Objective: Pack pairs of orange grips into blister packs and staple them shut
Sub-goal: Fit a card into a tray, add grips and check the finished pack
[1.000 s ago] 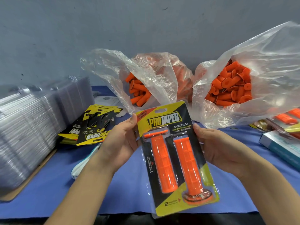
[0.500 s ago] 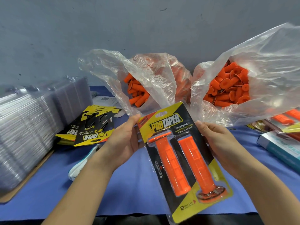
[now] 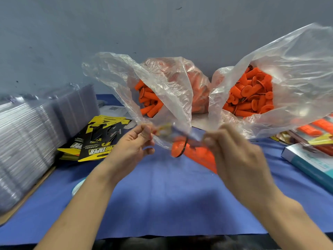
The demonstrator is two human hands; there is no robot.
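Both my hands hold a filled blister pack [image 3: 191,147], blurred by motion and seen nearly edge-on, its two orange grips pointing away to the right. My left hand [image 3: 131,147] pinches its left edge between thumb and fingers. My right hand [image 3: 234,156] grips its right side, with the back of the hand toward me and part of the pack hidden behind it. Two clear plastic bags of loose orange grips stand behind, the left bag [image 3: 149,100] and the right bag [image 3: 250,94].
A tall stack of clear blister shells [image 3: 30,134] fills the left side. Yellow-black printed cards [image 3: 97,139] lie beside it. Finished packs [image 3: 317,132] and a teal box [image 3: 313,161] sit at the right. A blue cloth [image 3: 162,195] covers the table; a white-blue object [image 3: 78,186] lies under my left forearm.
The pack, held face-up toward me before, has been flipped over and raised; it now shows edge-on and blurred. Both hands have turned with it and moved up toward the bags.
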